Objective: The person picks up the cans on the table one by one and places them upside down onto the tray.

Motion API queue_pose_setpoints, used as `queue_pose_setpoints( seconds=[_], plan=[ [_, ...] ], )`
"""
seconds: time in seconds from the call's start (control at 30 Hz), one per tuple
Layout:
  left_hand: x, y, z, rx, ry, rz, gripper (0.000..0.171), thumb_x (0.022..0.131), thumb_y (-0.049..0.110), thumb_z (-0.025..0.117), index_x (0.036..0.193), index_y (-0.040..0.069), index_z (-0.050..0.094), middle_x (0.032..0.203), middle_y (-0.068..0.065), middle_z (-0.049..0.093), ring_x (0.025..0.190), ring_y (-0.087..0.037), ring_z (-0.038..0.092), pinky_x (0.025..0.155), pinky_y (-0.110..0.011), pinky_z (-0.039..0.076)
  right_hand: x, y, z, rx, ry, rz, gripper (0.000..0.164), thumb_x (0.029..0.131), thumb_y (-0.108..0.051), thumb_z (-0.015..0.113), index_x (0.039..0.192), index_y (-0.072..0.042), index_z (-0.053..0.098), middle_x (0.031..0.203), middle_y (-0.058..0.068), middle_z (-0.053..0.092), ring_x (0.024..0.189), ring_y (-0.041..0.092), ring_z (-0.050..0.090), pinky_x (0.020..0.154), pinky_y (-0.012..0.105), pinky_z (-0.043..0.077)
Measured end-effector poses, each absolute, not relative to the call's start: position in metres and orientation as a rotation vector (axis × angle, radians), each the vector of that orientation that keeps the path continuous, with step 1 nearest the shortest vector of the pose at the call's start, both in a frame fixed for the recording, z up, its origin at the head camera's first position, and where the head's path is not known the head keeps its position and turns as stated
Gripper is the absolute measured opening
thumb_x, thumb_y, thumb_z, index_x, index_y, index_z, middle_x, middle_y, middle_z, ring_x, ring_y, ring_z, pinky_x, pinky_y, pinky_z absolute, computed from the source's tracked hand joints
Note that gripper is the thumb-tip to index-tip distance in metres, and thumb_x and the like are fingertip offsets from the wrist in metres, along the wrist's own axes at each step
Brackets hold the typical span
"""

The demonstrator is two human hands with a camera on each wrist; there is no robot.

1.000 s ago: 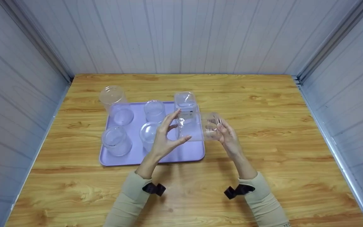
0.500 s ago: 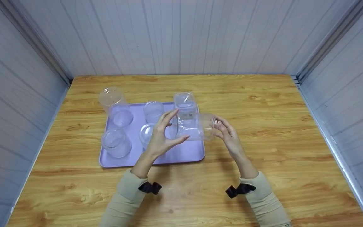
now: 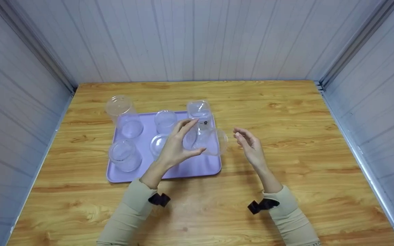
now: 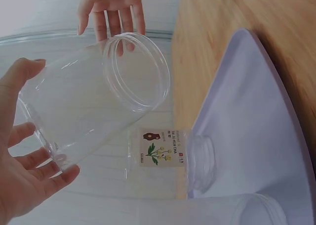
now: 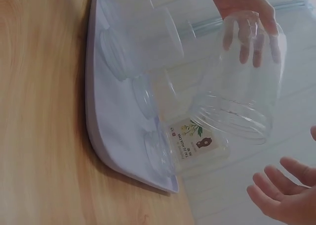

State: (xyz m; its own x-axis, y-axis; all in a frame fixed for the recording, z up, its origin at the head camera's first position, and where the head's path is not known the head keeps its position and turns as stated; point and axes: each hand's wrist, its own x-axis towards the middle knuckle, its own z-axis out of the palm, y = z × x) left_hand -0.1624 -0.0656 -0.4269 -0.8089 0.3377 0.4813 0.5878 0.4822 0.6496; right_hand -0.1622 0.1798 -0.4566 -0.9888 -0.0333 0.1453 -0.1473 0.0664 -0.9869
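Note:
My left hand [image 3: 174, 147] holds a clear plastic jar [image 3: 214, 147] by its bottom end, thumb on one side and fingers on the other. The jar is tilted in the air above the right side of a purple tray [image 3: 198, 168]. In the left wrist view the jar's round threaded mouth [image 4: 137, 71] is uncovered and faces away from the left palm. My right hand [image 3: 251, 148] is just off the mouth, its fingers loosely bent, with nothing in it. Behind the held jar, a squarish clear jar [image 3: 198, 109] with a printed label [image 4: 162, 147] stands mouth down on the tray.
More clear jars stand on the tray: a tall one [image 3: 119, 106] at back left, a round one [image 3: 125, 155] at front left, another [image 3: 166, 120] at mid-back, and one [image 3: 156, 145] partly behind my left hand. Pale panel walls [image 3: 193, 41] enclose the wooden table [image 3: 286, 136].
My right hand has let go of the jar's mouth end and drawn slightly right. The jar has tipped, mouth end lower and nearer the tray, while the left hand keeps hold.

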Motion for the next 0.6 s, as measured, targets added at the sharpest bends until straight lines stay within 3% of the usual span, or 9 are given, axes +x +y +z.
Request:
queue_pose_setpoints(
  seconds=[0.17, 0.6],
  plan=[
    [-0.166, -0.064, -0.425, -0.791, -2.553, -1.128, 0.077, 0.065, 0.034, 0.076, 0.131, 0.01, 0.044, 0.123, -0.009, 0.043, 0.111, -0.021, 0.041, 0.09, -0.033, 0.039, -0.165, 0.182, -0.46, 0.179, -2.274, 2.0, 0.03, 0.09, -0.01, 0.051, 0.114, 0.008, 0.053, 0.112, 0.018, 0.056, 0.101, 0.022, 0.053, 0.085, 0.028, 0.044],
    [-0.176, -0.054, -0.426, -0.814, -2.785, -0.928, 0.081, 0.063, 0.035, 0.078, 0.132, 0.01, 0.043, 0.121, -0.011, 0.043, 0.108, -0.024, 0.042, 0.089, -0.039, 0.038, -0.176, 0.194, -0.464, 0.228, -2.582, 1.636, 0.045, 0.087, -0.025, 0.057, 0.119, 0.005, 0.05, 0.119, 0.02, 0.051, 0.106, 0.034, 0.047, 0.087, 0.046, 0.04]
  ],
)
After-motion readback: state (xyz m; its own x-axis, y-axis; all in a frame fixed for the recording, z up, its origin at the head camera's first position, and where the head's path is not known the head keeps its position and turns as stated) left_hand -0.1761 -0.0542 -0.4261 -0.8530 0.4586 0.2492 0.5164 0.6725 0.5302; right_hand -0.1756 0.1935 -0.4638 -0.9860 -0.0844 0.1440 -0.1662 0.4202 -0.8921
